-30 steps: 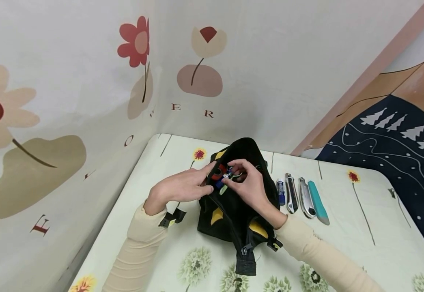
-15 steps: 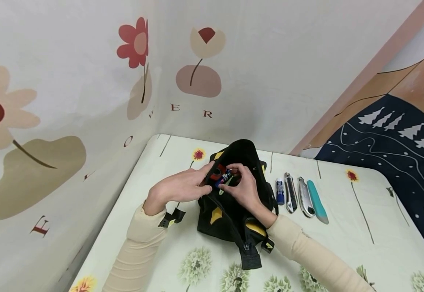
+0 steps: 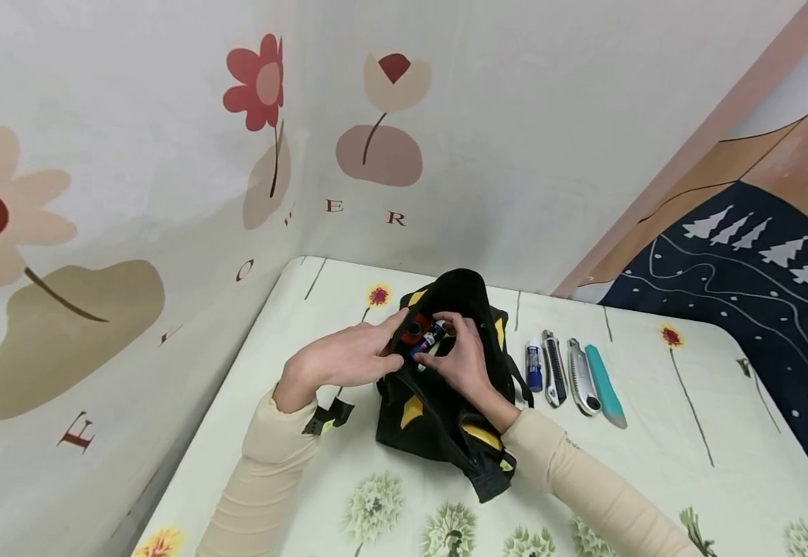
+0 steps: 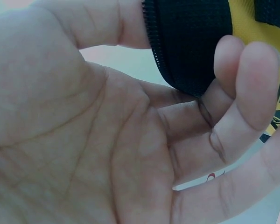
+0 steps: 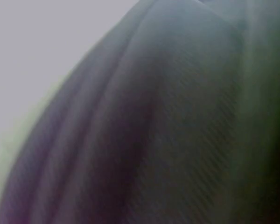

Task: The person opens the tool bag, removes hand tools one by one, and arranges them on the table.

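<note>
A black bag [image 3: 431, 429] with yellow patches lies on the table, its zipped mouth spread wide. My left hand [image 3: 351, 356] grips the left edge of that mouth; in the left wrist view the zip edge [image 4: 186, 51] runs between thumb and curled fingers. Reaching into the bag, my right hand [image 3: 465, 357] pinches a blue glue stick [image 3: 426, 341] with thumb and fingertips. Beside it in the bag are a red item [image 3: 414, 329] with a dark round middle and a light green piece, partly hidden. Dark bag fabric [image 5: 177, 121] fills most of the right wrist view, blurred.
Right of the bag, a blue-and-white glue stick [image 3: 533, 367], a black-and-grey utility knife [image 3: 554, 369], a silver utility knife [image 3: 583, 377] and a teal knife-shaped tool [image 3: 606, 387] lie side by side on the flower-print table [image 3: 758, 456]. Printed cloth walls [image 3: 501, 155] rise behind.
My right hand has moved slightly left and deeper into the bag with the glue stick. The bag's front zip end has swung right. My left hand has stayed in place.
</note>
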### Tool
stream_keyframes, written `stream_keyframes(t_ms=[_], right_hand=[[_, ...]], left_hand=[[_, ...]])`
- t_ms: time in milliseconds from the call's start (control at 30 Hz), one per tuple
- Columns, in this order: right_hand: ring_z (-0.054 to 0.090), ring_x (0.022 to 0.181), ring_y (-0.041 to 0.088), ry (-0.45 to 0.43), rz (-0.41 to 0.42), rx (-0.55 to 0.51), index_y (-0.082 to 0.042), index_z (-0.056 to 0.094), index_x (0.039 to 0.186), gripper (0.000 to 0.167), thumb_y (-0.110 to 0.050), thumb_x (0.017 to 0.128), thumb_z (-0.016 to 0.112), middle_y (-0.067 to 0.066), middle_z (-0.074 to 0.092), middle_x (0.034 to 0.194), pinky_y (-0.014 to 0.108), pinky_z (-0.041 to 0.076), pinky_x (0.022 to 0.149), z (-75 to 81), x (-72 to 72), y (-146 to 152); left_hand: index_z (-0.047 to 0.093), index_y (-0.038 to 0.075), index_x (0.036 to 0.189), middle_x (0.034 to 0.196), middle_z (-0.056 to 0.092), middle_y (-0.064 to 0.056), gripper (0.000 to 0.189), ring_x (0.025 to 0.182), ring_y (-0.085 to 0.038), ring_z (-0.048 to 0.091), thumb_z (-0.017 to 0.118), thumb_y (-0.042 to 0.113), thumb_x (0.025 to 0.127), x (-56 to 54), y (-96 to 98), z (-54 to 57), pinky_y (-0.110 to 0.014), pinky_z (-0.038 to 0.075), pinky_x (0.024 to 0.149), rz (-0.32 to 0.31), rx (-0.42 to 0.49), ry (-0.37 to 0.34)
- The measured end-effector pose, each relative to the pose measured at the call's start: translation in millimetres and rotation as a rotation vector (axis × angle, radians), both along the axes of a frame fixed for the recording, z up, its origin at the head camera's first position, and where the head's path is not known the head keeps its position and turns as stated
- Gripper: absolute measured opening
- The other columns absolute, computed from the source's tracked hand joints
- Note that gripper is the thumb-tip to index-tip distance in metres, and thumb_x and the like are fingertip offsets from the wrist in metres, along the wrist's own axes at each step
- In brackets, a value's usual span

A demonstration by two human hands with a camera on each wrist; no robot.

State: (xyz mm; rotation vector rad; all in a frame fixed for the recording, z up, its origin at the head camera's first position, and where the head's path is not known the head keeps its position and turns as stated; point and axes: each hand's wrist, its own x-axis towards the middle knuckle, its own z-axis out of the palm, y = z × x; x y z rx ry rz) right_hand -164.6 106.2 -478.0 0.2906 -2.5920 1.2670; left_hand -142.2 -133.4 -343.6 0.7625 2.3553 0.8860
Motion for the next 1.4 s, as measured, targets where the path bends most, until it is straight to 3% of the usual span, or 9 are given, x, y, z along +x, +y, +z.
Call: stream_keyframes(t_ms=[633,933,1400], right_hand=[[0.047,0.134,0.047,0.015,-0.045,-0.007,-0.006,0.050,0.160,0.100,-0.014,0.075,0.105,0.030,0.043,0.150,0.062,0.042,0.115,-20.9,-1.8,-10],[0.048,0.137,0.048,-0.012,-0.043,-0.003,-0.005,0.047,0.163,0.102,-0.014,0.078,0.103,0.030,0.043,0.151,0.062,0.041,0.119,-29.7,-4.1,-14],[0.049,0.142,0.046,-0.035,-0.018,-0.051,-0.006,0.046,0.164,0.102,-0.009,0.078,0.101,0.028,0.048,0.157,0.061,0.042,0.121,-25.1,-1.7,-11]], left_hand=[[0.010,0.004,0.178,0.067,0.049,0.004,0.082,0.055,-0.011,0.043,0.050,0.024,0.109,1.1,2.7,0.9,-0.031,0.038,0.064,-0.010,-0.013,0.019],[0.010,0.002,0.178,0.061,0.045,0.006,0.082,0.051,-0.010,0.039,0.050,0.024,0.110,3.6,2.1,0.9,-0.031,0.037,0.063,-0.011,-0.022,0.027],[0.010,0.002,0.178,0.065,0.048,0.006,0.084,0.055,-0.010,0.044,0.051,0.025,0.108,0.1,2.3,-1.7,-0.031,0.040,0.066,-0.024,-0.017,0.033]])
